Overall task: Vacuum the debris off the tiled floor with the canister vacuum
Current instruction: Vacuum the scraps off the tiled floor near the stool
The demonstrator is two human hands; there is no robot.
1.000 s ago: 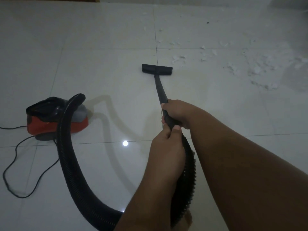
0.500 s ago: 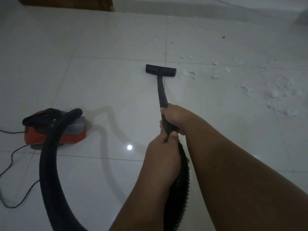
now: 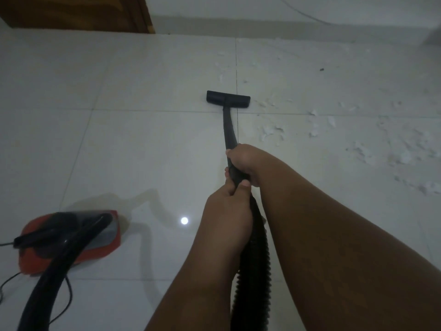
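Our right hand (image 3: 244, 161) has its fingers curled tight round the black wand (image 3: 229, 130). Just behind it, our left hand (image 3: 229, 211) grips the same tube where the ribbed hose (image 3: 255, 259) begins, thumb laid on top. The wand runs forward to the floor head (image 3: 228, 99), which sits flat on the tiled floor (image 3: 143, 144). White debris (image 3: 272, 131) lies scattered to its right. The red canister vacuum (image 3: 100, 247) sits at lower left, with its cord (image 3: 68, 299) beside it.

Floor nozzle (image 3: 228, 102) pushed forward: earlier short of the cross grout line (image 3: 155, 111), now just past it. Right hand (image 3: 243, 161) and left hand (image 3: 229, 211) on the wand (image 3: 229, 130) advanced toward that line. Wooden door (image 3: 76, 13) now visible far beyond it.
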